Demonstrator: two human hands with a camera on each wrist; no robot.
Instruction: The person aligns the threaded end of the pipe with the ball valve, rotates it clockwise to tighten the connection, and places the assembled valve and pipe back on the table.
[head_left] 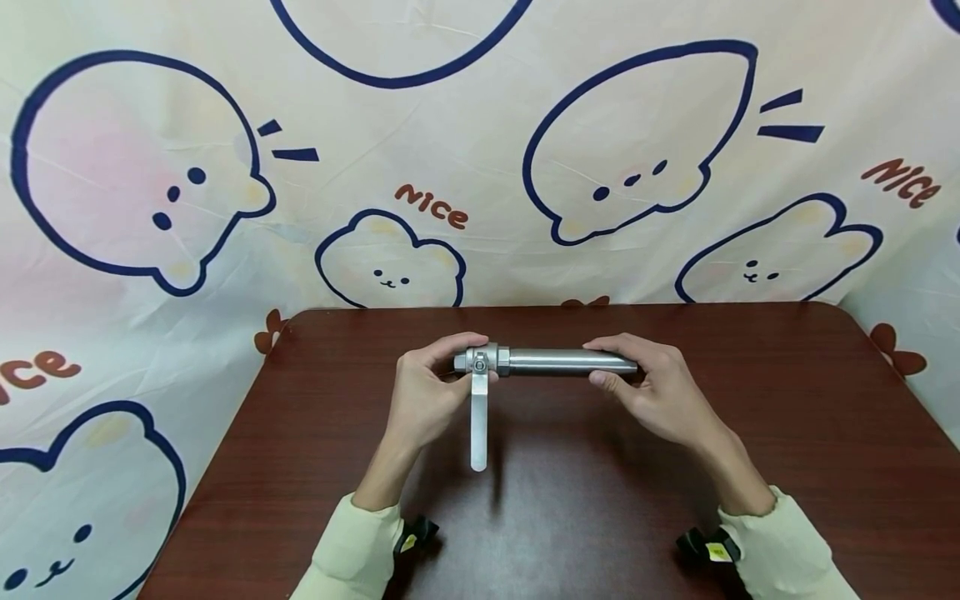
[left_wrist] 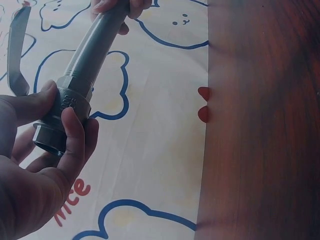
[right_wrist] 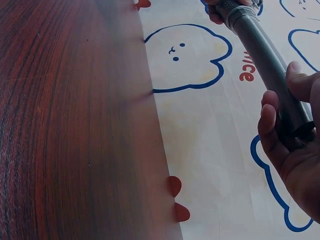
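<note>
A metal ball valve [head_left: 492, 359] with a long flat lever handle [head_left: 478, 425] is joined to a shiny steel pipe [head_left: 555, 362]. Both are held level above the table, the lever pointing toward me. My left hand [head_left: 427, 390] grips the valve body, thumb and fingers on opposite sides, as the left wrist view also shows; the valve's open threaded end [left_wrist: 49, 139] faces out past the fingers. At the pipe's other end, my right hand [head_left: 663, 390] holds the tube between thumb and fingers. The pipe's end [right_wrist: 300, 129] lies within that hand in the right wrist view.
Below the hands spreads a dark brown wooden table [head_left: 570, 517] with rounded far corners. Behind it hangs a pale cloth [head_left: 495, 167] printed with blue-outlined cartoon animals. A black strap [head_left: 416, 533] sits at the left sleeve and another strap [head_left: 708, 547] at the right.
</note>
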